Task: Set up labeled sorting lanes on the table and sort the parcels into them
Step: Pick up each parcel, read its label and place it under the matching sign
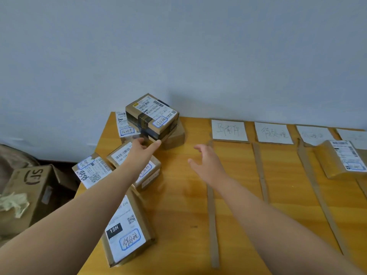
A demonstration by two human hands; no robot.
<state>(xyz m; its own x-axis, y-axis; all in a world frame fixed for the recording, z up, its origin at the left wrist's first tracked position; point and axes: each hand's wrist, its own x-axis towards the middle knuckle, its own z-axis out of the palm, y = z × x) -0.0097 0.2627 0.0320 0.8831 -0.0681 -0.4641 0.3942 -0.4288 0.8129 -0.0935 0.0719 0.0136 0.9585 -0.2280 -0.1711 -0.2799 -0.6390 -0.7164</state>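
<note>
Several brown parcels with white shipping labels lie piled at the left end of the yellow wooden table [178, 195]. The top parcel [152, 116], wrapped in dark tape, sits tilted on a stack at the back. My left hand [144, 148] touches its lower front edge with fingertips spread, not gripping it. My right hand [206, 161] hovers open just right of the stack, fingers apart, holding nothing. Cardboard strips [211, 215] divide the table into lanes, each headed by a white handwritten label card [229, 130]. One parcel [342, 158] lies in a lane at the far right.
A parcel marked 15H [127, 229] lies near the front left edge under my left forearm. A large brown carton [29, 187] with crumpled paper stands on the floor to the left. A pale wall runs behind the table.
</note>
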